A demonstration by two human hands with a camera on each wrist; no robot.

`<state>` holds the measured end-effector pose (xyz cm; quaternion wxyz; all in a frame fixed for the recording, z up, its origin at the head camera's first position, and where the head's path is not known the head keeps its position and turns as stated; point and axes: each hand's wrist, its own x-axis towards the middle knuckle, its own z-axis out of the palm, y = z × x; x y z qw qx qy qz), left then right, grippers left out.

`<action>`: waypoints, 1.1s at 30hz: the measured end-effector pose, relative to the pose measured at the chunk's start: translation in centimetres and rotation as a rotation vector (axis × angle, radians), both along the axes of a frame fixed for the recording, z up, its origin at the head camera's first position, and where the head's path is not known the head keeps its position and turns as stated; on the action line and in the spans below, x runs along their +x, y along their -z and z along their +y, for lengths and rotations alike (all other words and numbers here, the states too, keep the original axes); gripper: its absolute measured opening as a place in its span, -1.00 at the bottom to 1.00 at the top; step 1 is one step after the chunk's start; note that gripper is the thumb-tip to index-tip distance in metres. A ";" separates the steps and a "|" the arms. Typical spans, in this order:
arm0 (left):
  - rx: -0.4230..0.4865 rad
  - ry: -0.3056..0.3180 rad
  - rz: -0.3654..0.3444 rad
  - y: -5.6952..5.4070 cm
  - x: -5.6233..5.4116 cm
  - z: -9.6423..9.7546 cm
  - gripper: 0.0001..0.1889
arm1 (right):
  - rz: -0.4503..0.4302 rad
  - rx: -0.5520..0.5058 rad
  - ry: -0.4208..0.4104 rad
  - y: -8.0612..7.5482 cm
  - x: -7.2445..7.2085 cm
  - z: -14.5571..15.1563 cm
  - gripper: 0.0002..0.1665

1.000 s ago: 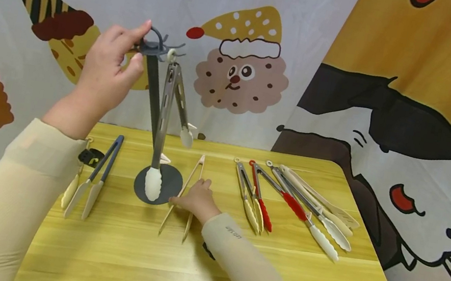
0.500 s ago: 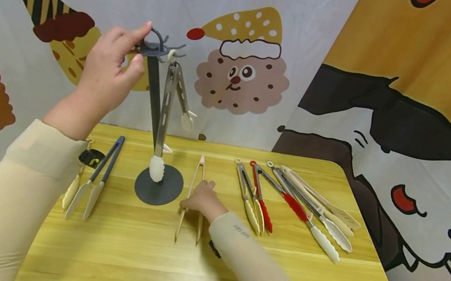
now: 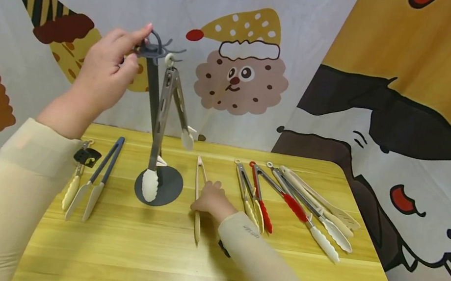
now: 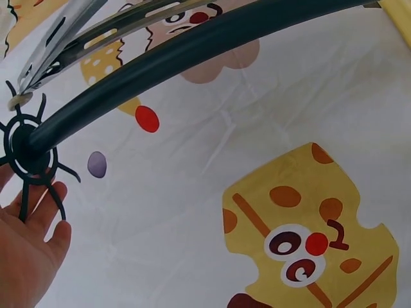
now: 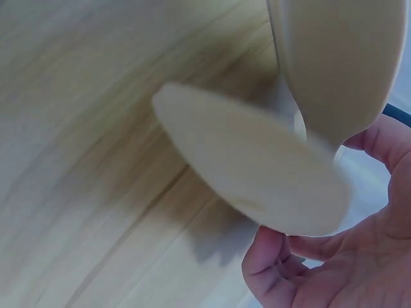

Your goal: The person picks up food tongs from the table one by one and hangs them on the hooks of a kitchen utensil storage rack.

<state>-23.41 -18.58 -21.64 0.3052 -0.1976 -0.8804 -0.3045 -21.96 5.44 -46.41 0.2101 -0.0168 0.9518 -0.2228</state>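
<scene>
Head view: I see the left hand [image 3: 106, 63] hold the stand [image 3: 152, 91] by its top; the right hand [image 3: 215, 202] grips pale tongs [image 3: 196, 229] low at the table [image 3: 120, 262], a narrow gap leftward to the stand's base [image 3: 174, 187]. Left wrist: fingers [image 4: 60, 237] at the hooks [image 4: 25, 204] (steel tongs [image 4: 64, 35] hang just past). Right wrist: the pale tongs' ends splay wide at the fingertips [image 5: 266, 249].

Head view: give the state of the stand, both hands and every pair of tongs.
Stand: standing
Beige tongs: held, open
Left hand: holding the stand's top
Right hand: gripping the beige tongs
Hanging tongs: on the stand, open
Blue tongs: lying, open
Red tongs: lying, spread wide
White tongs: lying, opening unclear
Slotted tongs: lying, slightly open
Right cream tongs: lying, open
Left cream tongs: lying, partly hidden, opening unclear
</scene>
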 end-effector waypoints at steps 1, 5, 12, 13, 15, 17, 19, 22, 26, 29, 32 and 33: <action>-0.002 0.005 0.002 0.0 0.0 -0.1 -0.44 | 0.002 0.009 -0.004 0.0 0.0 0.1 -0.08; -0.024 0.029 0.034 -0.3 -0.2 -0.3 -0.45 | 0.012 0.059 -0.030 0.0 0.0 0.5 -0.05; -0.032 0.018 -0.040 -0.8 -0.3 -0.7 -0.44 | 0.027 0.105 -0.088 -0.3 -0.1 1.2 -0.10; -0.032 0.014 -0.052 -0.8 -0.3 -0.8 -0.44 | 0.027 0.110 -0.096 -0.4 -0.1 1.3 -0.11; -0.033 0.011 -0.069 -0.9 -0.2 -0.8 -0.43 | 0.029 0.111 -0.106 -0.4 -0.1 1.5 -0.11; -0.039 0.011 -0.074 -1.0 -0.2 -0.8 -0.43 | 0.034 0.116 -0.118 -0.4 -0.2 1.8 -0.11; -0.043 0.008 -0.097 -1.2 -0.1 -0.7 -0.42 | 0.043 0.110 -0.123 -0.3 -0.4 2.0 -0.12; -0.032 0.003 -0.147 -1.4 0.2 -0.7 -0.41 | 0.055 0.097 -0.126 -0.2 -0.5 2.4 -0.14; -0.022 0.013 -0.168 -1.6 0.5 -0.8 -0.47 | 0.058 0.080 -0.134 -0.3 -0.6 2.8 -0.13; -0.038 0.036 -0.134 -1.5 0.6 -0.9 -0.51 | 0.057 0.072 -0.140 -0.4 -0.6 2.9 -0.11; -0.050 0.059 -0.105 -1.4 0.6 -1.0 -0.51 | 0.057 0.063 -0.137 -0.4 -0.5 3.0 -0.16; -0.051 0.061 -0.099 -1.4 0.6 -1.0 -0.51 | 0.058 0.063 -0.135 -0.4 -0.4 3.1 -0.18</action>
